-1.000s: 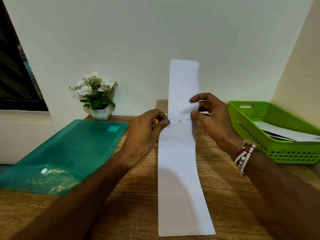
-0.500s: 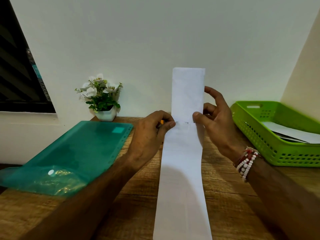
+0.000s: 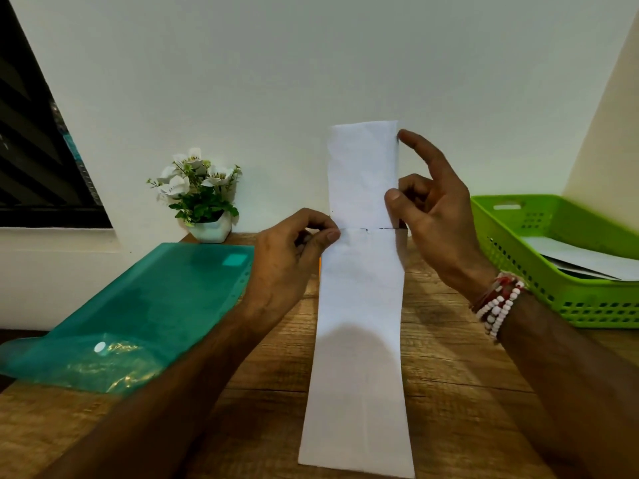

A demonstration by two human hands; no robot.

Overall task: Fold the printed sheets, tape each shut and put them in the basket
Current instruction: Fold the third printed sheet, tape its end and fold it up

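Observation:
A long white folded sheet (image 3: 359,340) lies lengthwise on the wooden table (image 3: 449,392), its far part bent upright against the wall. My left hand (image 3: 294,257) pinches the sheet's left edge at the bend. My right hand (image 3: 428,209) holds the right edge at the bend with the thumb, its index finger raised along the upright part. A small orange object shows just under my left hand; what it is cannot be told. The green basket (image 3: 570,305) stands at the right with white folded sheets (image 3: 581,261) inside.
A green plastic sleeve (image 3: 145,305) lies on the table's left side, hanging over the edge. A small white pot of white flowers (image 3: 200,198) stands against the wall behind it. A dark window (image 3: 31,150) is at far left.
The far part of the sheet has been bent up more sharply and looks shorter. My right index finger has risen along its right edge. My left hand stays pinched at the bend.

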